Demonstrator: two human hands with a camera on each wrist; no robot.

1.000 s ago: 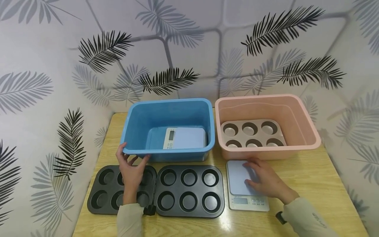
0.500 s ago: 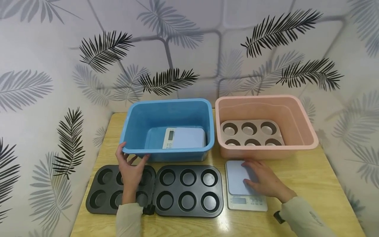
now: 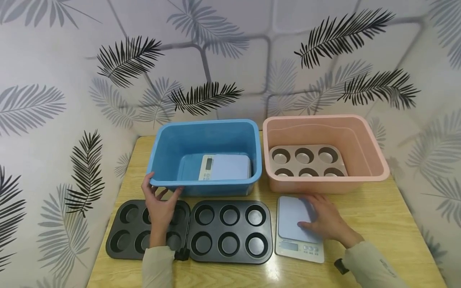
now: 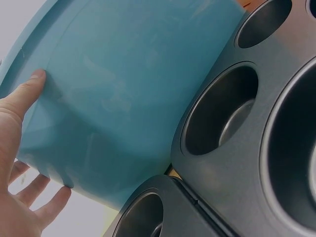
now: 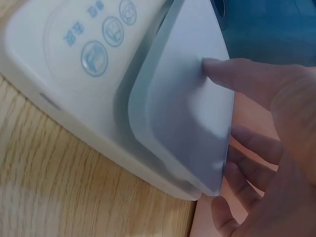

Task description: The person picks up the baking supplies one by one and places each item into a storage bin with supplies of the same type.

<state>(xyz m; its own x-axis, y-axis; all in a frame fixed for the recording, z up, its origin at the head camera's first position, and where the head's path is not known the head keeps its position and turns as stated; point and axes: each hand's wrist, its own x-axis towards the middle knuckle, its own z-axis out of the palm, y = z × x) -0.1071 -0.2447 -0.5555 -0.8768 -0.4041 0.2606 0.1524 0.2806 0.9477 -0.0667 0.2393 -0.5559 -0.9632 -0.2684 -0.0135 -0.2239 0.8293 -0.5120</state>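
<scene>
The left hand [image 3: 160,210] holds the front left corner of a blue plastic bin [image 3: 205,185]. Its thumb presses the outer front wall and its fingers reach round the side, as the left wrist view shows. A white kitchen scale [image 3: 300,224] lies on the table at the right, slightly turned, display towards the front. The right hand [image 3: 329,220] grips it, thumb on the pale platform [image 5: 187,94] and fingers at the far edge. Inside the blue bin lies another kitchen scale [image 3: 228,167].
Two dark muffin pans [image 3: 231,232] lie side by side in front of the blue bin, the left one partly under the left arm. A pink bin [image 3: 325,186] holding a bronze muffin pan [image 3: 306,164] stands at the back right. A patterned wall rises behind the table [image 3: 381,216].
The kitchen scale under the right hand has turned slightly, its front end swinging left and forward. The left hand and blue bin have not visibly moved.
</scene>
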